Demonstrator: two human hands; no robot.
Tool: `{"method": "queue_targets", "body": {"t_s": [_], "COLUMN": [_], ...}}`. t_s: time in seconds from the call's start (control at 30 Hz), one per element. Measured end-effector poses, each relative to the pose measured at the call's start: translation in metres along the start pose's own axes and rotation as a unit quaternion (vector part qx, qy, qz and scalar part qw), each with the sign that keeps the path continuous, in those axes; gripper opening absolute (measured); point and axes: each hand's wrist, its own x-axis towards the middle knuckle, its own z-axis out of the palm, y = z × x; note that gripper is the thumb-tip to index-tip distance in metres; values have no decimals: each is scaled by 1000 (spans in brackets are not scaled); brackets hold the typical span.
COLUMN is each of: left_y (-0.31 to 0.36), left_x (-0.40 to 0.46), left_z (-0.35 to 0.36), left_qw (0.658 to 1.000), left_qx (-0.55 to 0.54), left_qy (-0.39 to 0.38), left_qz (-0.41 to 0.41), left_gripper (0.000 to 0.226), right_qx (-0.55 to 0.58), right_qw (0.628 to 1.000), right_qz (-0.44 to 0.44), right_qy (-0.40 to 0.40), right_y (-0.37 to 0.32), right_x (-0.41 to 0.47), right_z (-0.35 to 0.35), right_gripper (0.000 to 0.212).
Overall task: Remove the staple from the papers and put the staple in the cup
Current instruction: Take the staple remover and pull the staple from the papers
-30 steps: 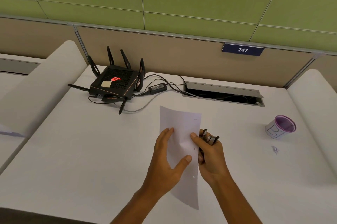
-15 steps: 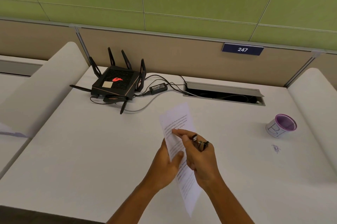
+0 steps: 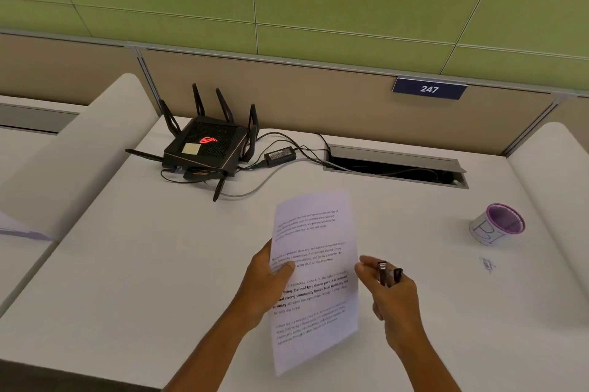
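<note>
My hands hold printed papers and a staple remover above a white desk.

My left hand (image 3: 267, 280) grips the papers (image 3: 315, 276) by their left edge; just right of the papers, my right hand (image 3: 393, 297) clasps the staple remover (image 3: 386, 272); the cup (image 3: 497, 224) stands far right, beyond them.

Papers (image 3: 314, 280): white, black printed text, a few lines in bold. Cup (image 3: 497, 227): white wall with black handwritten marks, purple rim and inside. Desk (image 3: 143, 264): plain off-white. Router (image 3: 205, 149): black, glowing red logo on top, pale yellow sticky square (looks blank), bronze edge trim. Power brick (image 3: 280, 155): black; cables black and grey. Tool in right hand (image 3: 390, 289): dark with silver metal. Partition: tan; wall panels above green. Sign (image 3: 429, 89): navy, white "247". Cable tray (image 3: 395, 165): grey metal.
</note>
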Motion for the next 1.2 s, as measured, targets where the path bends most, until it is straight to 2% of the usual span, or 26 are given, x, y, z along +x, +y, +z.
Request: {"method": "queue_targets", "body": {"t_s": [0.3, 0.47, 0.63, 0.97, 1.2], "left_y": [-7, -29, -45, -42, -40], "left_x": [39, 59, 86, 176, 225], "left_z": [-16, -25, -29, -32, -29], "left_qw": [997, 1000, 997, 986, 979], "left_qx": [-67, 9, 64, 163, 198], "left_qy": [15, 10, 18, 43, 44], "left_qz": [-21, -27, -44, -8, 5], "left_gripper": [33, 35, 51, 52, 51], "right_qx": [-26, 1, 9, -4, -85], "right_qw": [1000, 998, 995, 991, 989], "right_qz": [16, 49, 81, 102, 85], "right_qy": [8, 33, 61, 86, 82], "right_y": [23, 32, 40, 36, 35], "right_x": [13, 29, 55, 134, 183], "right_z": [3, 22, 43, 87, 103], "right_gripper": [15, 14, 11, 12, 14]}}
